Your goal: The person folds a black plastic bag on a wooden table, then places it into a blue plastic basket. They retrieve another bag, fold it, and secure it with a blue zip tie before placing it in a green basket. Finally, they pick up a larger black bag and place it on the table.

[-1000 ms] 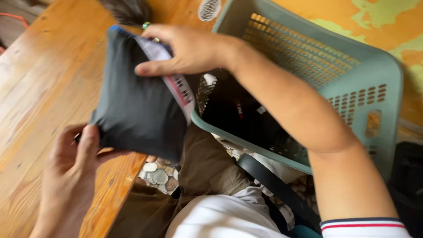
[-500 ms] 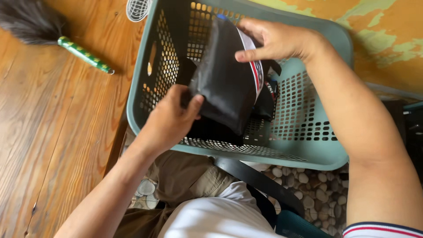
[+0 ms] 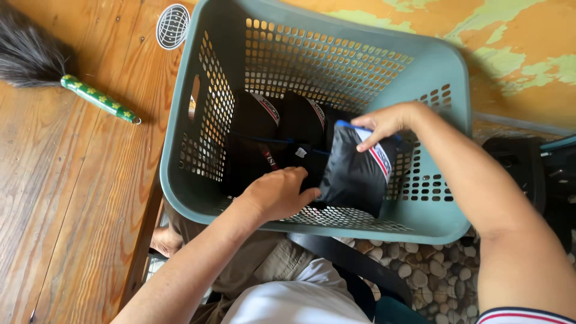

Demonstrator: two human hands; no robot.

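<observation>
Down inside the green basket (image 3: 450,78), both hands meet on a folded dark garment (image 3: 354,174); the right hand (image 3: 384,123) pinches its upper edge, fingers closed on the striped band, while the left hand (image 3: 279,193) presses against its lower left side, fingers curled onto the cloth; the garment stands on edge against the basket's right wall, just beside two other folded dark garments (image 3: 282,129) lined up to its left; the basket sits at the edge of a wooden surface (image 3: 66,198); a feather duster (image 3: 66,69) lies well apart on that surface; pebbled floor (image 3: 414,264) shows below.
</observation>
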